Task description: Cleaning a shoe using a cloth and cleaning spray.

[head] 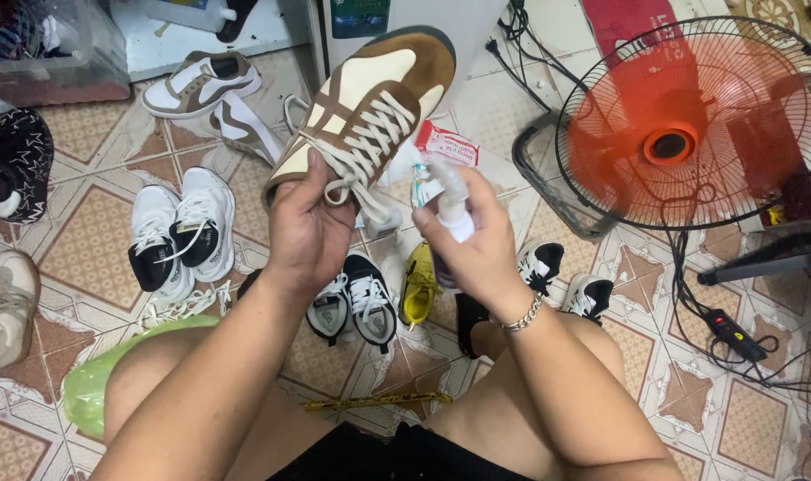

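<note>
Bare knees and dark shorts fill the bottom of the view; the person sits on the tiled floor. Left hand is closed around the heel end of a brown and cream sneaker, thumb over the lace area, toe pointing up and away. Right hand, with a chain bracelet at the wrist, is wrapped around a small white spray bottle, a finger resting on its top; the nozzle stands just beside the sneaker's laced side, near but apart from it.

Judgement: the step in hand appears to be spraying the upper. The next move would call for holding the sneaker steady, pressing the sprayer head, and turning the shoe so untreated panels face the nozzle.

Surroundings: a red and white packet shows behind the bottle. Several pairs lie on the floor: white sneakers, black and white sneakers, a yellow shoe. A green plastic bag lies by the left knee. A red-bladed fan stands to the right.
</note>
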